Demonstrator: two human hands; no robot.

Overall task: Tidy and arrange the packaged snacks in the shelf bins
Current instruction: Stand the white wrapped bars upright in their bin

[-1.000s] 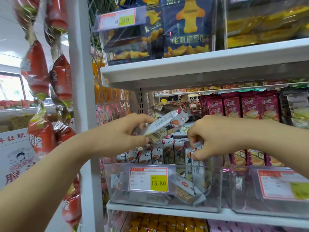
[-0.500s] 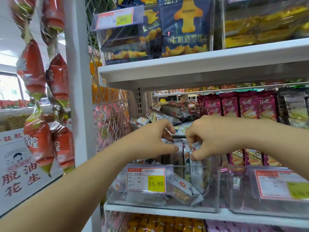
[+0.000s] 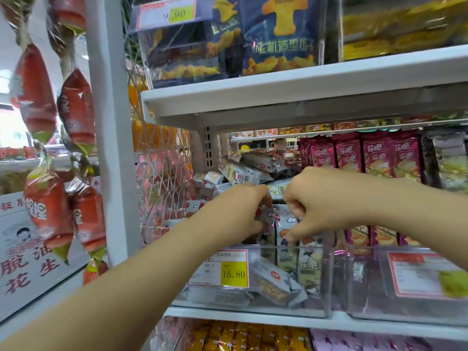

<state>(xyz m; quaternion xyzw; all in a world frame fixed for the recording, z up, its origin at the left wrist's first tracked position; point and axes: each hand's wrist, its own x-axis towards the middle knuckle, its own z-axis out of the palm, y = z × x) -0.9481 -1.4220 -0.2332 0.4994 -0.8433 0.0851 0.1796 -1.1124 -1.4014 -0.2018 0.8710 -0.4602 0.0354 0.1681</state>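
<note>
Pinches with left grip and right grip, both closed on them, upright snack packets in the clear bin on the shelf; probably light, soft, slippery foil, best taken by the sealed top edge.

The white-and-yellow price tag on the clear plastic bin reads 15.80. The upper shelf's white price tag reads 9.90. The magenta snack packs read 乐吧.
</note>
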